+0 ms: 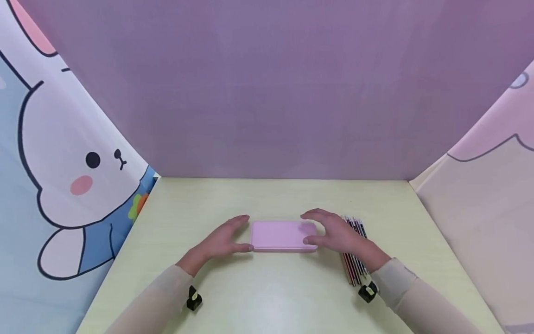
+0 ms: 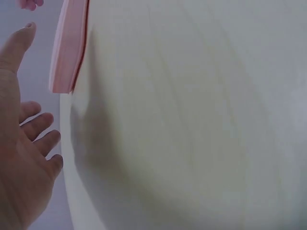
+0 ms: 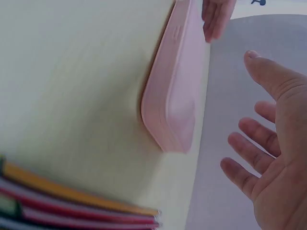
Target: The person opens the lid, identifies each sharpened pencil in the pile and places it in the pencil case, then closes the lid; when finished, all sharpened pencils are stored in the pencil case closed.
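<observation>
- Pink case (image 1: pixel 281 235): lies flat on the tabletop (image 1: pixel 258 287), between the two hands, long side running left-right. Rectangular, rounded corners, seam along the side.
- Left hand (image 1: pixel 221 240): at the case's left end, raised off the tabletop. Fingers (image 2: pixel 47 143) relaxed and apart, gripping nothing. Head view puts the thumb tip right at the case's near left corner; left wrist view shows a gap there.
- Right hand (image 1: pixel 333 232): at the case's right end, thumb and index finger overlapping it in head view. Right wrist view shows it held off the surface, palm facing the case, fingers (image 3: pixel 249 151) loosely extended, nothing in them.
- Pencils (image 1: pixel 349 269): side-by-side bunch on the tabletop, right of the case, partly hidden under the right wrist in head view. Orange, red and dark barrels in right wrist view.
- Both forearms in pale sleeves (image 1: pixel 154 297), small black device (image 1: pixel 194 300) at each cuff.
- Surround: plain purple panel (image 1: pixel 283 93) behind, rabbit-print cloth (image 1: pixel 62 153) at left.
</observation>
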Demonstrator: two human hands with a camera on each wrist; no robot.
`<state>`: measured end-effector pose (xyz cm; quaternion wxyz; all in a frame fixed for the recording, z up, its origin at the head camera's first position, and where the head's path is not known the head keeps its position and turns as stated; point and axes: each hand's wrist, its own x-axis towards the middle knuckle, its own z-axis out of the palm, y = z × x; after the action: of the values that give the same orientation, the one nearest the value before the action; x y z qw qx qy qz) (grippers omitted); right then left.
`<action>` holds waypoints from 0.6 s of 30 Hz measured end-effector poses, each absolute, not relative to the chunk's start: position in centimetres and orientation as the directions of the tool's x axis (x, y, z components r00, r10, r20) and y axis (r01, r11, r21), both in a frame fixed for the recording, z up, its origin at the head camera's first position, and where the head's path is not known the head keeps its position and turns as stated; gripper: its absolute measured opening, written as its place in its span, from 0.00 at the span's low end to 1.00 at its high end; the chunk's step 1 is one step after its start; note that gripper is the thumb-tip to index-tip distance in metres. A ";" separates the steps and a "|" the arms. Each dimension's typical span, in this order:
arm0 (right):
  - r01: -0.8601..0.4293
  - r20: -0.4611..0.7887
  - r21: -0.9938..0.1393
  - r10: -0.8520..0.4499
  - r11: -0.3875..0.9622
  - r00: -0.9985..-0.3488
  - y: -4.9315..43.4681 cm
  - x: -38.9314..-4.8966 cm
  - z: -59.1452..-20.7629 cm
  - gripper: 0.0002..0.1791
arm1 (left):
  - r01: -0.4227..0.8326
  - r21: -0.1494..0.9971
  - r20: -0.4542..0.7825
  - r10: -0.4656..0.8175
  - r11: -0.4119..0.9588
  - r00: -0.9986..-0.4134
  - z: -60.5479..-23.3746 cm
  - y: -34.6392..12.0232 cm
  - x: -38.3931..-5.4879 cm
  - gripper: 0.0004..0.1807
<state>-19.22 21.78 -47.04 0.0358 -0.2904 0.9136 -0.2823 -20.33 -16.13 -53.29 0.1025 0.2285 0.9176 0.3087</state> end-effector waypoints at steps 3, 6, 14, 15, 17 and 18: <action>-0.511 0.112 -0.586 -0.561 0.629 -0.820 21.0 -19.1 -47.6 0.34 | 0.333 0.635 -0.051 0.468 0.697 -0.882 -54.0 -16.0 -20.4 0.59; -0.521 0.120 -0.606 -0.578 0.601 -0.807 20.5 -19.0 -48.1 0.34 | 0.312 0.651 -0.063 0.458 0.692 -0.887 -54.6 -15.7 -20.7 0.60; -0.514 0.133 -0.649 -0.582 0.561 -0.802 19.1 -18.6 -49.0 0.31 | 0.312 0.649 -0.069 0.462 0.694 -0.884 -55.2 -15.3 -20.8 0.63; -0.512 0.132 -0.652 -0.581 0.559 -0.803 19.0 -18.6 -49.0 0.31 | 0.318 0.642 -0.067 0.464 0.698 -0.884 -55.3 -15.3 -20.7 0.63; -0.498 0.121 -0.666 -0.578 0.556 -0.807 18.8 -18.5 -49.2 0.30 | 0.326 0.631 -0.065 0.467 0.704 -0.882 -55.4 -15.3 -20.6 0.63; -0.492 0.114 -0.667 -0.577 0.559 -0.809 18.7 -18.4 -49.3 0.30 | 0.330 0.628 -0.064 0.469 0.705 -0.881 -55.4 -15.3 -20.6 0.63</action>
<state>-18.44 18.68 -49.30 0.0590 -0.3035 0.8809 -0.3584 -20.58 -15.29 -55.37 0.1100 0.2180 0.9166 0.3165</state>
